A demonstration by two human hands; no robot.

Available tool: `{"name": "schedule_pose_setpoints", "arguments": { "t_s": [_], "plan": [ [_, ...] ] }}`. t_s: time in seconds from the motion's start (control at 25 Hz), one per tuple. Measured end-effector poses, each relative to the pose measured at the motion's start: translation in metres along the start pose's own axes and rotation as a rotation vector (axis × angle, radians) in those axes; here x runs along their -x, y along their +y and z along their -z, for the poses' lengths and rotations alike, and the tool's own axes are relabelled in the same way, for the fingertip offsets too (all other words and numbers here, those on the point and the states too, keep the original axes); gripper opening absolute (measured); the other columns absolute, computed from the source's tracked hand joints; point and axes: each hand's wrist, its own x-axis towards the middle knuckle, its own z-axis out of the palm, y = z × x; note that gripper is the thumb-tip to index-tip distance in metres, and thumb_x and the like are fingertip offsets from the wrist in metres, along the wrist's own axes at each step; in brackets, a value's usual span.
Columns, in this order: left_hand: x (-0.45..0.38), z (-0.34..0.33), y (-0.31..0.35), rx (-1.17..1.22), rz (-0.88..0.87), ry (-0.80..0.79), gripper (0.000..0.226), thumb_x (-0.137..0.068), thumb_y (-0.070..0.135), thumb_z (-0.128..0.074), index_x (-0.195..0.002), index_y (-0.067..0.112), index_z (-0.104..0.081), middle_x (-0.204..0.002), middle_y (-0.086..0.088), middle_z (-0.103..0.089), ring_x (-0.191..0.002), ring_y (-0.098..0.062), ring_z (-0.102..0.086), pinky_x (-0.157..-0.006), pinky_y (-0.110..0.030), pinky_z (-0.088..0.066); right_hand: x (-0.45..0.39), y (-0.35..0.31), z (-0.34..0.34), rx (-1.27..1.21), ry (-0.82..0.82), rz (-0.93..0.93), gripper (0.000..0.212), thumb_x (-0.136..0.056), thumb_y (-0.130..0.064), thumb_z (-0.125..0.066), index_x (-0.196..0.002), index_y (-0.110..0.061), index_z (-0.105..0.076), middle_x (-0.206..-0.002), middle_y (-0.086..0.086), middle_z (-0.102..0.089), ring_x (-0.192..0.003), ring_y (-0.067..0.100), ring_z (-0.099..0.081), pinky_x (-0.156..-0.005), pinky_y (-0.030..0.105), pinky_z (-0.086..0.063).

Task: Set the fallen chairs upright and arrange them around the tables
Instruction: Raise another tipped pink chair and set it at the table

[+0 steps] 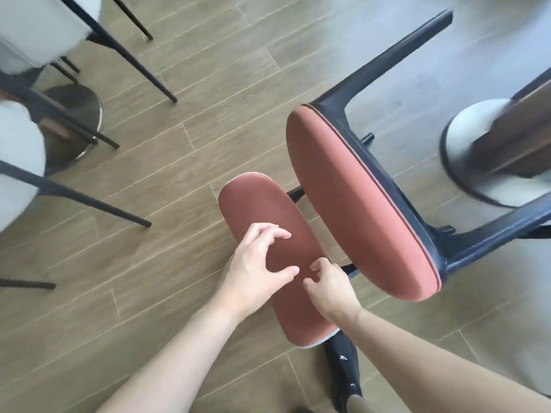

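Terracotta-upholstered chair with a dark blue-black frame lies tipped over on the wood-plank floor, right of the floor's middle. Its seat pad stands on edge, the padded backrest lies low and nearer the person, and two dark legs reach out toward the right edge of the floor.

In the head view, the left hand hovers over the backrest with its fingers curled and spread apart, thumb out, holding nothing; whether the fingertips touch the fabric I cannot tell. The right hand is just beside it, at the backrest's right edge near the dark post that joins back to seat, fingers loosely bent and not yet closed round anything. A dark shoe shows below the backrest.

Along the left edge of the floor stand white fluffy-seated chairs on thin black legs, with a round metal table base among them. A white round pedestal base with a brown column stands at the right.

The chair looks stiff and moderately heavy, its frame rigid and its padding soft and a little yielding. Gripping the backrest at both ends, or the frame post, should give firmer purchase than the cushion face, which may slip under the palm. Swinging it up risks knocking the legs against the pedestal.
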Motion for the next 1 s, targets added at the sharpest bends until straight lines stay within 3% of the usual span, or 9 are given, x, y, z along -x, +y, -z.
{"name": "schedule_pose_setpoints", "arguments": {
  "t_s": [0.2,0.32,0.44,0.52,0.6,0.76,0.84,0.92,1.0],
  "plan": [
    [-0.067,0.009,0.012,-0.026,-0.035,-0.193,0.058,-0.069,0.046,-0.078,-0.121,0.046,-0.051,-0.125,0.033,-0.038,-0.118,0.015,-0.042,-0.087,-0.005,-0.035,-0.034,-0.022,0.028,-0.278,0.005,-0.178,0.018,-0.087,-0.026,-0.054,-0.102,-0.019,-0.063,-0.091,-0.005,-0.065,-0.071,0.005,-0.057,-0.058,0.019,-0.042],
    [-0.110,0.006,0.017,-0.078,-0.054,-0.338,0.065,-0.071,0.043,-0.082,-0.127,0.043,-0.048,-0.127,0.030,-0.038,-0.120,0.010,-0.044,-0.087,-0.006,-0.033,-0.045,-0.028,0.036,-0.545,0.042,-0.304,0.016,-0.085,-0.023,-0.056,-0.096,-0.014,-0.066,-0.078,-0.002,-0.065,-0.068,0.016,-0.059,-0.063,0.026,-0.046],
    [-0.138,0.005,0.026,-0.006,-0.019,-0.466,0.064,-0.073,0.043,-0.082,-0.128,0.042,-0.050,-0.130,0.022,-0.044,-0.120,0.003,-0.049,-0.088,-0.014,-0.038,-0.045,-0.037,0.035,-0.907,0.140,-0.433,0.012,-0.090,-0.024,-0.058,-0.098,-0.016,-0.062,-0.088,0.002,-0.067,-0.077,0.019,-0.066,-0.069,0.032,-0.054],
    [-0.144,0.005,0.029,0.159,0.110,-0.506,0.060,-0.075,0.044,-0.082,-0.127,0.042,-0.052,-0.128,0.023,-0.049,-0.115,0.005,-0.052,-0.082,-0.016,-0.041,-0.042,-0.047,0.031,-1.179,0.219,-0.503,0.013,-0.092,-0.027,-0.060,-0.101,-0.017,-0.062,-0.097,0.003,-0.068,-0.087,0.019,-0.069,-0.082,0.036,-0.056],
    [-0.145,0.008,0.028,0.256,0.175,-0.554,0.054,-0.077,0.043,-0.081,-0.125,0.039,-0.056,-0.125,0.024,-0.052,-0.110,0.010,-0.053,-0.080,-0.015,-0.041,-0.038,-0.058,0.022,-1.356,0.288,-0.515,0.015,-0.094,-0.029,-0.061,-0.103,-0.017,-0.062,-0.103,0.005,-0.068,-0.092,0.019,-0.070,-0.085,0.038,-0.057],
    [-0.147,0.015,0.010,0.080,0.100,-0.650,0.034,-0.082,0.037,-0.078,-0.113,0.033,-0.064,-0.119,0.018,-0.061,-0.105,0.008,-0.057,-0.076,-0.012,-0.041,-0.024,-0.073,0.002,-1.270,0.299,-0.449,0.022,-0.095,-0.034,-0.059,-0.105,-0.014,-0.064,-0.101,0.002,-0.070,-0.090,0.018,-0.070,-0.081,0.034,-0.055],
    [-0.140,0.018,-0.001,0.024,0.120,-0.667,0.028,-0.083,0.036,-0.077,-0.108,0.031,-0.066,-0.116,0.015,-0.064,-0.107,0.006,-0.057,-0.085,-0.017,-0.045,-0.009,-0.066,-0.008,-1.347,0.350,-0.457,0.022,-0.095,-0.033,-0.059,-0.104,-0.014,-0.065,-0.101,0.003,-0.071,-0.091,0.018,-0.071,-0.080,0.034,-0.057],
    [-0.133,0.023,-0.012,-0.011,0.163,-0.669,0.024,-0.085,0.036,-0.075,-0.107,0.031,-0.067,-0.115,0.013,-0.065,-0.111,-0.001,-0.058,-0.100,-0.030,-0.047,0.007,-0.057,-0.021,-1.418,0.437,-0.491,0.018,-0.095,-0.031,-0.059,-0.101,-0.016,-0.066,-0.100,0.003,-0.071,-0.089,0.017,-0.072,-0.081,0.035,-0.058],
    [-0.124,0.026,-0.023,-0.093,0.160,-0.693,0.020,-0.088,0.036,-0.072,-0.106,0.031,-0.068,-0.114,0.013,-0.065,-0.112,-0.005,-0.059,-0.102,-0.034,-0.047,0.025,-0.046,-0.044,-1.430,0.499,-0.539,0.016,-0.095,-0.030,-0.059,-0.099,-0.016,-0.065,-0.099,0.004,-0.071,-0.088,0.017,-0.072,-0.081,0.036,-0.058]
  ]
}}
